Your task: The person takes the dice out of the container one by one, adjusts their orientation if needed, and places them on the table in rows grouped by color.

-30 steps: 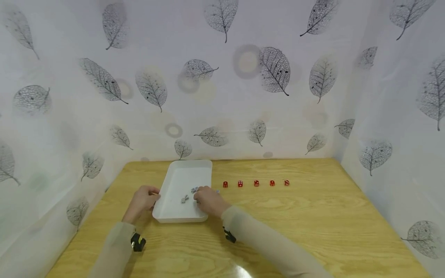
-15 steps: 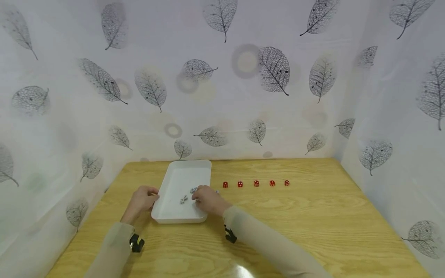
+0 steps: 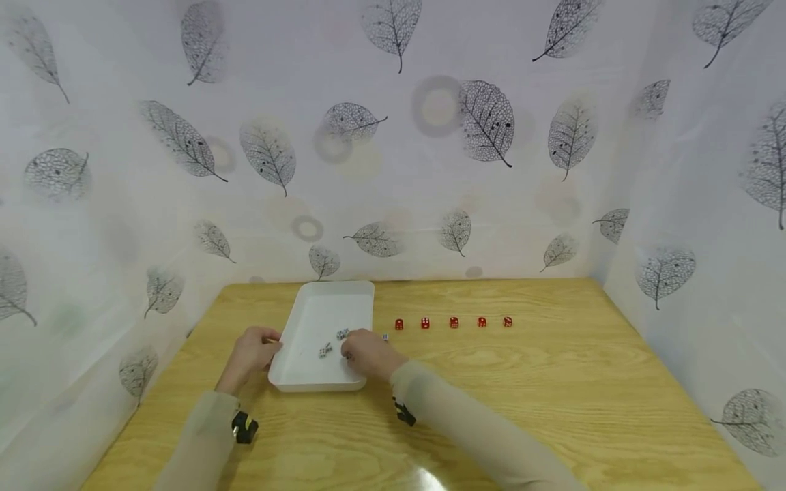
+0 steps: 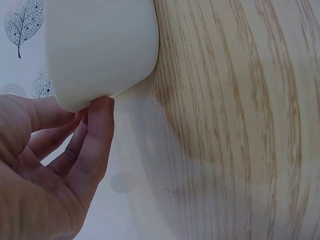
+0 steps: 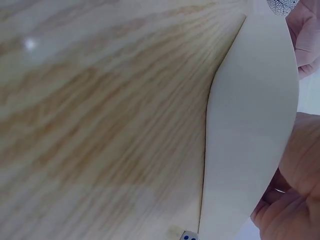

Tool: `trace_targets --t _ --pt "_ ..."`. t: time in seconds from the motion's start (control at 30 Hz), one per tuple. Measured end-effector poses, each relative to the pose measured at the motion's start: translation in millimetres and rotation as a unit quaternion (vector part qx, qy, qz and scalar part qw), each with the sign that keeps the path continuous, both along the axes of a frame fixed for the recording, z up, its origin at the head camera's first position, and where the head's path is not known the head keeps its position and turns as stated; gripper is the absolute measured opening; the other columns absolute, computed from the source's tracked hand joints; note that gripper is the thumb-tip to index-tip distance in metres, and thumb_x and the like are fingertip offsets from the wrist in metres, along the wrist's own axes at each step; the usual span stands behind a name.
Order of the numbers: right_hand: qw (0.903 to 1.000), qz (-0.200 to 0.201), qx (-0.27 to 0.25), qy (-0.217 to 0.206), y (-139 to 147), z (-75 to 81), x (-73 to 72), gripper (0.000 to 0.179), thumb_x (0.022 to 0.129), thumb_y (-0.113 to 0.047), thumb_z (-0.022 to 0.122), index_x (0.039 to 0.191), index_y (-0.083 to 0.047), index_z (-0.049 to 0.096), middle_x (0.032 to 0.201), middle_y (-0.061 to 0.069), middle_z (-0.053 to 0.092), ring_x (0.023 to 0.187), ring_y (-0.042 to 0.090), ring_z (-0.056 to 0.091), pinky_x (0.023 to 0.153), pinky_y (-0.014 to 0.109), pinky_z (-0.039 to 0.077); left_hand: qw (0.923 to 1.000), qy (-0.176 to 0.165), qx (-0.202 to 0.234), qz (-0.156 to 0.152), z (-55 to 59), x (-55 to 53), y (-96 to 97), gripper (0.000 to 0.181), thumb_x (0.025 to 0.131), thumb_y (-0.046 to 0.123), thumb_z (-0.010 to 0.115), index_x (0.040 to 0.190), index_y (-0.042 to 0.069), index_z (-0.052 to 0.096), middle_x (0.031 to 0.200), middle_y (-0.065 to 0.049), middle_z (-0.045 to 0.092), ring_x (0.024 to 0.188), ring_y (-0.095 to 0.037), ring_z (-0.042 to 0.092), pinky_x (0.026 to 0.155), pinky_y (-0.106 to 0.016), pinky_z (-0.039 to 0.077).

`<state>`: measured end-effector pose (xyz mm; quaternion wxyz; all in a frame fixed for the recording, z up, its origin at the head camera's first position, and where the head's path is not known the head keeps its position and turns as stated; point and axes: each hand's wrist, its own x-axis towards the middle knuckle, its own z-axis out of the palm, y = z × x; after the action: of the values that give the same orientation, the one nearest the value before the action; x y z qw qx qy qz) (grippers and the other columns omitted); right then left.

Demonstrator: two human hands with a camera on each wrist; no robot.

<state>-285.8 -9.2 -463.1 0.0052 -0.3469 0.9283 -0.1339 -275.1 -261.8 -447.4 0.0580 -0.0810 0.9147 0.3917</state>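
My left hand (image 3: 250, 354) pinches the left rim of a white tray (image 3: 319, 310) between thumb and fingers; the left wrist view shows this grip close up. My right hand (image 3: 371, 354) reaches over the tray's right wall, fingers curled down near its floor. A small pale die partly shows at those fingertips, mostly covered by the hand. Several white dice (image 3: 325, 350) lie on the tray floor left of the right hand, and more white dice (image 3: 342, 334) sit just beyond its fingertips. In the right wrist view, the tray's wall (image 5: 250, 125) hides the fingertips.
One white die with blue dots (image 3: 385, 337) lies on the wooden table (image 3: 522, 395), just outside the tray's right wall. Farther right, several red dice (image 3: 454, 322) stand in a spaced row. A leaf-patterned curtain (image 3: 393, 170) encloses the table's back and sides.
Both hands and the tray stay nearly in place; only slight shifts show, along with a small camera movement. The dice keep their places.
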Motion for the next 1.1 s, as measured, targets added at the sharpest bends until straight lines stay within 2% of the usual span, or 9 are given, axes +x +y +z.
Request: trace_targets --t 0.1,0.23,0.4,0.53,0.7,0.93,1.1 --pt "1.0000 0.005 0.003 0.007 -1 -1.0 -0.4 0.015 0.089 -0.007 0.067 0.098 -0.013 0.077 0.100 0.000 0.074 0.097 0.013 0.066 0.090 0.025 0.052 1.0000 -0.004 0.001 0.000 -0.1 -1.0 -0.6 0.028 0.096 0.007 0.054 0.118 -0.009 0.061 0.108 -0.024 0.064 0.081 -0.022 0.063 0.059 -0.030 0.054" --pt "0.9998 0.010 -0.018 0.003 -1 -3.1 -3.6 0.014 0.088 -0.009 0.068 0.100 -0.013 0.076 0.098 -0.002 0.073 0.094 0.010 0.065 0.087 0.022 0.052 1.0000 -0.004 -0.001 0.000 1.1 -1.6 0.4 0.029 0.096 0.008 0.054 0.119 -0.009 0.060 0.109 -0.024 0.063 0.082 -0.023 0.063 0.060 -0.030 0.054" --pt "0.9955 0.004 -0.090 -0.027 4 -3.4 -5.4 0.018 0.092 -0.013 0.066 0.109 -0.010 0.070 0.103 0.000 0.072 0.095 0.009 0.064 0.085 0.020 0.051 0.9999 0.003 -0.010 0.004 1.4 -0.8 2.3 0.031 0.095 0.009 0.054 0.119 -0.009 0.060 0.110 -0.025 0.063 0.082 -0.024 0.063 0.059 -0.029 0.053" --pt "0.9877 0.000 -0.150 -0.043 10 -0.7 -4.6 0.021 0.094 -0.016 0.064 0.113 -0.008 0.066 0.102 0.001 0.070 0.091 0.007 0.063 0.080 0.017 0.051 0.9999 0.006 -0.012 0.005 0.0 0.1 2.5 0.031 0.095 0.009 0.054 0.119 -0.009 0.061 0.108 -0.024 0.064 0.081 -0.024 0.063 0.059 -0.029 0.053" --pt "0.9767 -0.013 -0.205 -0.063 19 4.4 -4.5 0.023 0.093 -0.015 0.063 0.115 -0.005 0.065 0.103 0.002 0.069 0.091 0.007 0.062 0.080 0.017 0.051 0.9999 0.009 -0.013 0.005 -1.8 1.7 2.0 0.031 0.094 0.008 0.054 0.118 -0.009 0.061 0.107 -0.024 0.064 0.081 -0.023 0.063 0.059 -0.029 0.053" --pt "0.9736 -0.020 -0.223 -0.044 34 5.1 -8.7 0.023 0.094 -0.019 0.065 0.113 -0.005 0.069 0.102 0.001 0.070 0.090 0.008 0.063 0.079 0.019 0.052 0.9999 0.005 -0.013 0.008 -2.7 1.2 1.9 0.032 0.094 0.010 0.054 0.119 -0.009 0.061 0.104 -0.023 0.064 0.080 -0.023 0.062 0.059 -0.029 0.053" --pt "0.9726 -0.037 -0.228 -0.026 46 2.9 -14.6 0.018 0.094 -0.023 0.066 0.103 -0.009 0.071 0.089 -0.003 0.068 0.078 0.006 0.057 0.070 0.019 0.049 0.9998 0.012 -0.013 0.004 -0.9 1.1 3.0 0.032 0.094 0.011 0.054 0.118 -0.009 0.061 0.103 -0.023 0.065 0.080 -0.025 0.063 0.059 -0.029 0.053"
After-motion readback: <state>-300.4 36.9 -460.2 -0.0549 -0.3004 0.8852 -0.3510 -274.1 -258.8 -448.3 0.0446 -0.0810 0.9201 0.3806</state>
